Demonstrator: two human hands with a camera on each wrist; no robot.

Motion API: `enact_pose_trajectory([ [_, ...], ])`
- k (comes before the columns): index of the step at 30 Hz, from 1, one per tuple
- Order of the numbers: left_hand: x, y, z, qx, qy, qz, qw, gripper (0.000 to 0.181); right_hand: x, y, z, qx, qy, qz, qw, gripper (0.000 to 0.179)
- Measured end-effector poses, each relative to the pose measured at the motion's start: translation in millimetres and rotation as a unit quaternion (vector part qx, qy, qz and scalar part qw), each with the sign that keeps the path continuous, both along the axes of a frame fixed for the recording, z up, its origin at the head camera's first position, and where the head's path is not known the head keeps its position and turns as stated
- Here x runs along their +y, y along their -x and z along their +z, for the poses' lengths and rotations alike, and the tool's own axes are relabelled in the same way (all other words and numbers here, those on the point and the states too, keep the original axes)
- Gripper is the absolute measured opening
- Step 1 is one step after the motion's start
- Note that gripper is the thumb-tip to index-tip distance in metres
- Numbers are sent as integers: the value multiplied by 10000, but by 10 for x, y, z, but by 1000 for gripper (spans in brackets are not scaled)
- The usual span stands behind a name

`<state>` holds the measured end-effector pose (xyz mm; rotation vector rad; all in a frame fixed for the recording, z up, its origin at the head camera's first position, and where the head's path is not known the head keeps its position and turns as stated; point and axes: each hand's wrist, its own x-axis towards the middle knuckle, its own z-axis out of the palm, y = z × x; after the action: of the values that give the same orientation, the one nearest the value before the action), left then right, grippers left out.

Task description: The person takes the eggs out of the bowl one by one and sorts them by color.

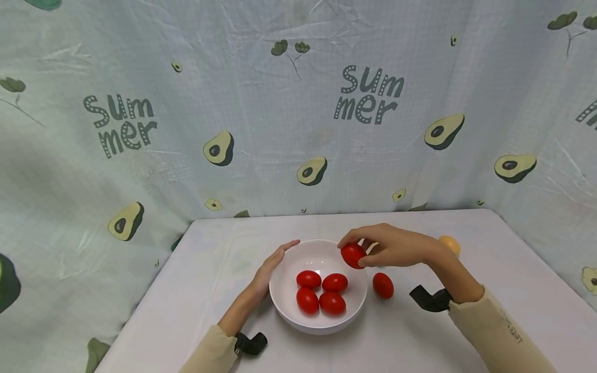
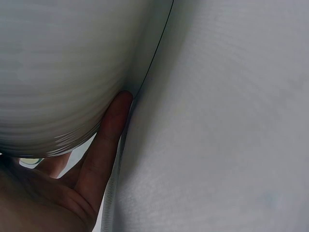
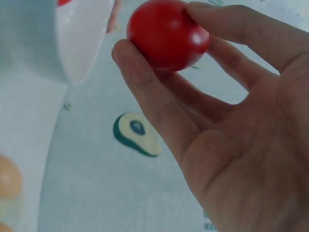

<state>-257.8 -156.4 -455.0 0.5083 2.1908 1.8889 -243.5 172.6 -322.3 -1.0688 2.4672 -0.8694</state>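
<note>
A white bowl (image 1: 319, 321) stands on the table with several red eggs (image 1: 332, 303) lying in it. My left hand (image 1: 270, 269) rests along the bowl's left side, fingers stretched out; in the left wrist view its fingertip touches the ribbed outer wall. Over the right part of the rim, my right hand (image 1: 392, 244) pinches one red egg (image 3: 166, 36) between thumb and fingertips. Another red egg (image 1: 383, 285) lies on the table just right of the bowl, below that hand.
An orange-yellow egg (image 1: 450, 245) sits on the white table (image 1: 224, 243) behind the right wrist, partly covered by it. A curtain (image 1: 261, 114) printed with avocados and lettering hangs behind the table and at both sides.
</note>
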Motion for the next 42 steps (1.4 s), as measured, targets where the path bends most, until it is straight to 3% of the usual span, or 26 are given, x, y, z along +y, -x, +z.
enact_pose_trajectory([
  [11,2,-4,24,-85,-68,88,9999,54,521,-27,-183,82,324,-318,9989,40],
  [23,16,26,43,-98,-45,-21,9999,55,940,-22,-421,-385,172,-1048,9936,47],
  [31,40,44,29,-96,-43,-46,9999,55,1045,34,-621,-779,278,-902,9925,53],
  [42,50,15,7,-39,0,141,9999,54,1113,91,-756,-996,-144,-1201,9877,51],
])
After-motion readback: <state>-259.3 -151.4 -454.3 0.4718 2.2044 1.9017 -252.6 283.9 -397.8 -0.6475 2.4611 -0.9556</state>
